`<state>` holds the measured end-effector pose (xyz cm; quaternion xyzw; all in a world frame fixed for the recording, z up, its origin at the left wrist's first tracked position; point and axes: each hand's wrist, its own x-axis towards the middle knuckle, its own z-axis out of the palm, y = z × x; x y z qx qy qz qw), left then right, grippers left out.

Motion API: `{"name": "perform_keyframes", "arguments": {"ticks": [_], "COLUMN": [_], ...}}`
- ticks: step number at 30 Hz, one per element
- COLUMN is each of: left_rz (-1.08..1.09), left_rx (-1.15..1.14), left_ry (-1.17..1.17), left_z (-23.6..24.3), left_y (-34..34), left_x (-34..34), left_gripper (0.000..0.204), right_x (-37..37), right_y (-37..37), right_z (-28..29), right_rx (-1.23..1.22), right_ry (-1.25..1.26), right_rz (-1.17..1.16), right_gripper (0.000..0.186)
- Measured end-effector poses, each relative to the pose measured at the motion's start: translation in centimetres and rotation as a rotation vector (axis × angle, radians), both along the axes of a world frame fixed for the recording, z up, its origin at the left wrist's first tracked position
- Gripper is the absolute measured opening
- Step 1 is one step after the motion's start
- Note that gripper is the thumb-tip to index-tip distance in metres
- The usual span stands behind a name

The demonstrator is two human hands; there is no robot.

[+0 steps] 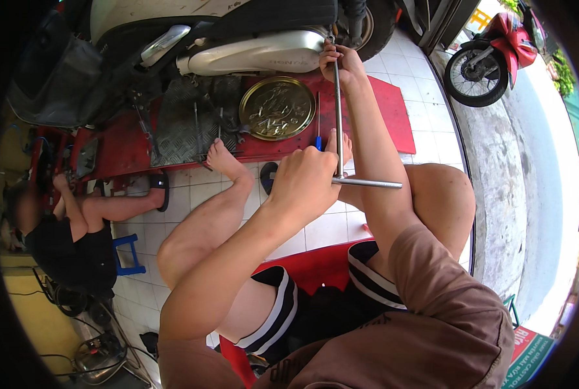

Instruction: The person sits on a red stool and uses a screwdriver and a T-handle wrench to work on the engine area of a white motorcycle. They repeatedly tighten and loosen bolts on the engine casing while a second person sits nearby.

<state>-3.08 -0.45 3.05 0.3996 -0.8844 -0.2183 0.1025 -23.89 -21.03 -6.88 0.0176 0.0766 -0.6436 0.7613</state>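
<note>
My left hand [302, 181] is closed round the handle of a long steel T-handle wrench [373, 183]. Its shaft runs up to the scooter's lower side, where my right hand [340, 65] grips it close to the upper end, beside a silver engine cover [257, 53]; the tip is too small to make out. Below the cover, a round brass-coloured tray [275, 133] rests on the red work stand [393, 120]. A screwdriver with a blue handle [318, 142] lies to the right of the tray, partly behind my left hand and foot.
Tools lie on a patterned metal plate [172, 129]. At left a co-worker [56, 246] in dark clothes sits by a blue stool [128, 253], near hoses and a compressor [98, 360]. A red motorbike [510, 45] stands outside at upper right. I sit on something red [318, 253].
</note>
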Motion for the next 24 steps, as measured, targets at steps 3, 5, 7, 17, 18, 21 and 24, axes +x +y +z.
{"name": "perform_keyframes", "arguments": {"ticks": [3,5,7,17,18,21,24], "left_rz": [0.011,-0.001,-0.001,-0.014,-0.014,-0.012,-0.008], "left_rx": [-0.007,-0.014,-0.021,-0.031,-0.031,-0.020,-0.015], "left_ry": [0.038,0.062,0.079,0.126,0.139,0.172,0.180], "left_z": [-0.4,-0.7,-1.0,-2.0,-2.1,-2.4,-2.4], "left_y": [0.4,0.6,0.9,0.9,0.9,0.6,0.6], "left_x": [-1.0,-1.3,-1.6,-2.4,-2.4,-2.5,-2.6], "left_gripper": [0.015,0.015,0.014,0.012,0.012,0.011,0.010], "right_x": [-0.4,-0.1,0.2,-0.5,-0.5,-0.8,-1.0], "right_y": [-0.3,-0.2,0.0,0.0,-0.1,-0.5,-0.7], "right_z": [-0.2,0.0,0.6,0.0,-0.1,-0.1,-0.1], "right_rx": [-0.015,-0.037,-0.008,-0.015,-0.016,-0.007,0.018], "right_ry": [-0.017,-0.025,-0.028,-0.014,-0.019,-0.028,-0.041], "right_rz": [0.030,0.060,0.056,0.063,0.071,0.064,0.058], "right_gripper": [0.020,0.019,0.018,0.017,0.019,0.018,0.015]}}
